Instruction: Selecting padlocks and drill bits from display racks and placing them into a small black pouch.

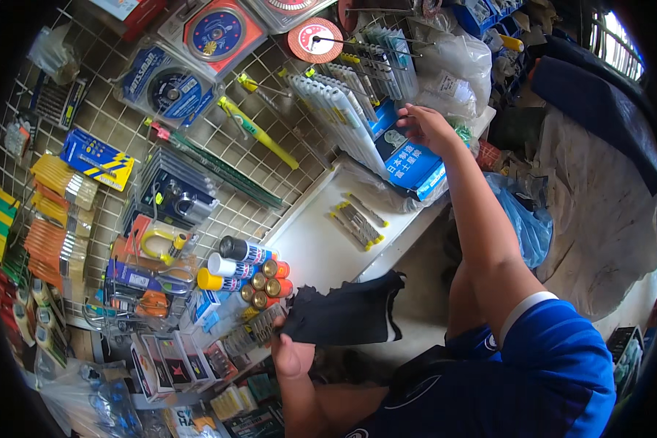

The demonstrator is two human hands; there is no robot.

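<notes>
My left hand [293, 355] grips one end of a black cloth [342, 315] with a ragged edge, held out in front of the shelf's edge. My right hand [428, 128] reaches over a blue cardboard box [416, 169] that bears writing. Its fingers are slightly curled and apart, and I see nothing between them. Several drill bits [358, 223] with yellow end caps lie in a loose group on the white shelf [301, 232]. Long drill bits in clear sleeves [342, 123] hang just left of the blue box.
Spray paint cans [241, 265] and small orange-sided cans [274, 269] stand on the shelf. A wire grid [274, 148] carries packaged cutting discs [178, 93] and other hardware. To the right are a blue plastic bag [525, 224] and a dusty cover [591, 230].
</notes>
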